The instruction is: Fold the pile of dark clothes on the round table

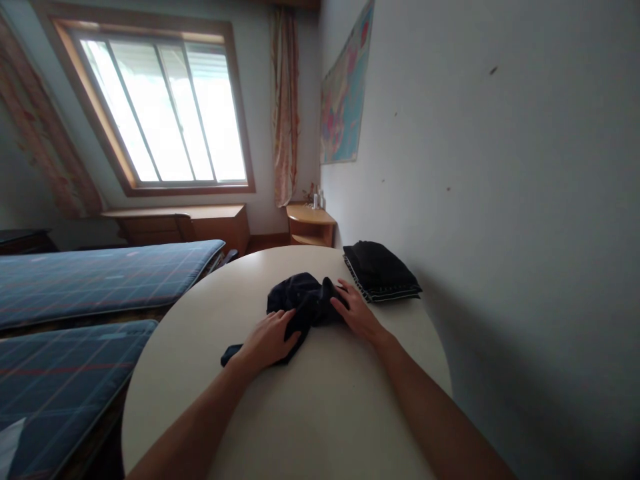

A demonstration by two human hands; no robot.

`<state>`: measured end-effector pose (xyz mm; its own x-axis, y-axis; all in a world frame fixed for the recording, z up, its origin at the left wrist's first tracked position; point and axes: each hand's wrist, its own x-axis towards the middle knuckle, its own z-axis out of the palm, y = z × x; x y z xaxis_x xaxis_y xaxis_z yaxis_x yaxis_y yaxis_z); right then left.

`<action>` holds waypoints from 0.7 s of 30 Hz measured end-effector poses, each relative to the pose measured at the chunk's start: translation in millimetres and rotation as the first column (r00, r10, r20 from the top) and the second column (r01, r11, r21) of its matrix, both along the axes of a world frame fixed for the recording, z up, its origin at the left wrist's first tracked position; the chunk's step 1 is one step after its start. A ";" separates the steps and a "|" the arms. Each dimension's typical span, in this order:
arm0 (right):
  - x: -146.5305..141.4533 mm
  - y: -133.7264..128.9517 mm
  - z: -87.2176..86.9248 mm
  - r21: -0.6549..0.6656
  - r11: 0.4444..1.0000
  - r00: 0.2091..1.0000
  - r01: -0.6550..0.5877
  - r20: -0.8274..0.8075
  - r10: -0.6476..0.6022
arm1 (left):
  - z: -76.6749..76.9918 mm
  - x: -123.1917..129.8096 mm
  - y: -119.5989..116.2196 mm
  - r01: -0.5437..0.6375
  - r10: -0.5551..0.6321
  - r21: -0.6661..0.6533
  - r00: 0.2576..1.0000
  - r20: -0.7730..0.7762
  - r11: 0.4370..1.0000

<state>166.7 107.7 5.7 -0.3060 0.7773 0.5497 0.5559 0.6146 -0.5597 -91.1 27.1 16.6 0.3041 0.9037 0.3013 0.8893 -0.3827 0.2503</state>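
Observation:
A crumpled dark navy garment lies on the white round table, with one narrow end stretching toward the near left. My left hand rests over its left part, cloth between the thumb and fingers. On the right side, my right hand has its fingers and thumb around a raised fold of the same cloth. Some fingertips are hidden in the dark fabric. Just beyond my right hand sits a neat stack of folded black clothes. The garment's kind cannot be made out.
A white wall runs close along the table's right side. To the left are two blue plaid mattresses. A wooden desk stands under the window, and a small corner shelf holds small items.

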 end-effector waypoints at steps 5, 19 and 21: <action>-1.0 0.2 2.4 0.078 0.995 0.994 0.069 0.074 -0.075 | 20.9 5.8 -20.2 0.287 -0.238 -0.273 0.951 0.199 0.918; -14.0 -20.9 18.5 -0.105 0.970 0.972 -0.221 -0.111 0.209 | 1.0 5.1 -8.1 0.248 -0.238 0.009 0.919 0.315 0.969; -12.6 -19.9 18.6 -0.103 0.978 0.978 -0.180 -0.129 0.166 | 4.3 6.4 -12.7 0.297 -0.256 -0.063 0.897 0.360 0.953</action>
